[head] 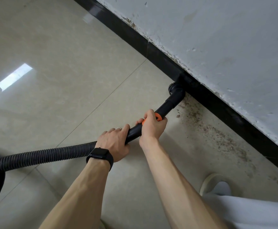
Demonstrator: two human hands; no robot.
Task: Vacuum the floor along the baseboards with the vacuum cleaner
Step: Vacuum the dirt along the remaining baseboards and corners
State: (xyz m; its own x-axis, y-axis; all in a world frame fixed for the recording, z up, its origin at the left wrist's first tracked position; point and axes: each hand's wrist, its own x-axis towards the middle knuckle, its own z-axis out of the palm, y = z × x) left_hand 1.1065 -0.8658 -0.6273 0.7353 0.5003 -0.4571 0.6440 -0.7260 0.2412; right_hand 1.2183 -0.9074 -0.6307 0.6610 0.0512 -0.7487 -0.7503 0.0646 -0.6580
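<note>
Vacuum cleaner's black plastic wand is being gripped by the left hand and right hand together, steadying its round brush nozzle against the glossy black baseboard, beside brown grit.

The floor of glossy beige tiles is reflecting a bright patch of light at the left, and thin grout lines are crossing it. Brown dirt is lying scattered in a band along the black baseboard, running toward the lower right. The vacuum cleaner is touching the floor with its brush nozzle, right against the baseboard where the dirt is starting. A light shoe is standing on the tiles at the lower right.
</note>
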